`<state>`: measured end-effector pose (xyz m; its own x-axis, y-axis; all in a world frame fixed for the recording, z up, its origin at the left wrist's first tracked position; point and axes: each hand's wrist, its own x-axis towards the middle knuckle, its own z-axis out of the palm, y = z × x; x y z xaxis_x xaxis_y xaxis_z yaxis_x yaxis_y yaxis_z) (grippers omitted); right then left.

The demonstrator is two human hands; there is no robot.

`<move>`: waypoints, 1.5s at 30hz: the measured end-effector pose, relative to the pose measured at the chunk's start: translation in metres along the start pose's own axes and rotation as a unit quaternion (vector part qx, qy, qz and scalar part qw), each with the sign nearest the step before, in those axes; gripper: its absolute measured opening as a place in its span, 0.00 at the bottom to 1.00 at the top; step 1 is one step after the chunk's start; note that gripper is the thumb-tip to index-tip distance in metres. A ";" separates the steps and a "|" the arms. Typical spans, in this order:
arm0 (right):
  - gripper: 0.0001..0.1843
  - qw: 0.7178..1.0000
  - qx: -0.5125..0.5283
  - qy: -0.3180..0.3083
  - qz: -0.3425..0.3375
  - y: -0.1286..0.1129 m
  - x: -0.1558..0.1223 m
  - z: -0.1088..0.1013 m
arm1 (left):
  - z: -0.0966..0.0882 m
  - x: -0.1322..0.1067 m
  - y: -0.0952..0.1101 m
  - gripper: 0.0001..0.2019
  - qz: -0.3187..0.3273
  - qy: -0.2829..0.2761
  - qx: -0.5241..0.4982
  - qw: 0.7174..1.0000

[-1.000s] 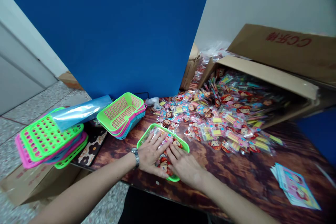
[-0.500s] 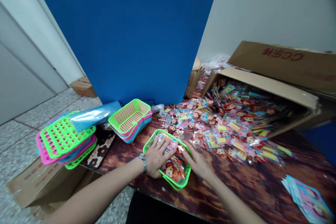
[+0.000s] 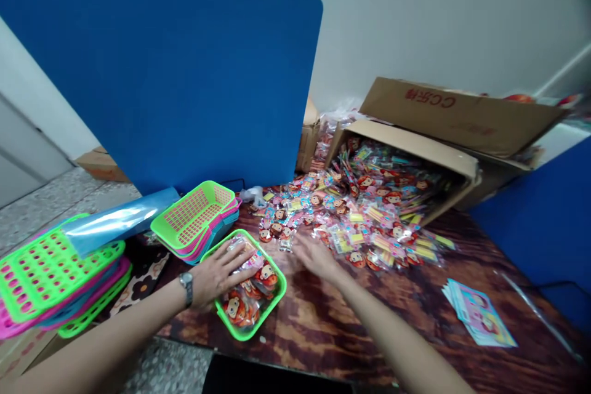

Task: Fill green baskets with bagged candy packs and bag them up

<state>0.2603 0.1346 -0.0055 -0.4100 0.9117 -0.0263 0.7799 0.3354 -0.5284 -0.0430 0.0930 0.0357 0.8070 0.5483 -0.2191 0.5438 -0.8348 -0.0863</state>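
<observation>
A green plastic basket (image 3: 275, 295) sits near the table's front edge, filled with cartoon-face packets (image 3: 242, 308). My left hand (image 3: 217, 271), a watch on its wrist, lies flat and open on the packets at the basket's left side. My right hand (image 3: 314, 255) is off the basket, fingers stretched out over the table, reaching toward the loose pile of packets (image 3: 369, 228) spilled from a tipped cardboard box (image 3: 415, 141).
A stack of green, pink and blue baskets (image 3: 196, 215) stands left of the filled one. Basket lids (image 3: 50, 271) with a blue plastic roll (image 3: 120, 218) lie at far left. A blue divider panel (image 3: 184, 80) stands behind. Printed cards (image 3: 478, 320) lie at right.
My right hand left the basket and moved right and forward toward the packet pile. My left hand stayed on the basket. The view swung to the right.
</observation>
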 end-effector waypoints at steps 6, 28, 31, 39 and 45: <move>0.33 0.974 -0.203 0.011 0.097 0.039 0.078 -0.035 | -0.010 -0.001 0.002 0.58 -0.012 -0.007 0.033 0.999; 0.30 0.974 -0.200 -0.104 0.030 0.047 -0.040 -0.002 | -0.010 -0.011 0.002 0.42 -0.059 0.040 0.050 0.996; 0.28 0.969 -0.230 -0.092 0.019 0.047 -0.028 -0.012 | -0.014 -0.015 0.005 0.40 -0.083 0.033 0.062 0.994; 0.18 0.963 -0.241 -0.112 -0.055 0.048 -0.023 -0.011 | -0.051 -0.040 0.045 0.40 -0.109 0.090 0.025 0.990; 0.11 0.966 -0.172 -0.075 -0.179 0.022 0.002 0.001 | -0.036 0.014 0.136 0.29 0.053 0.235 -0.038 0.970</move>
<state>0.2764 0.1433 -0.0176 -0.7256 0.6875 -0.0305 0.6765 0.7044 -0.2147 0.0506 -0.0112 0.0554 0.8655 0.4363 0.2460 0.4528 -0.8915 -0.0121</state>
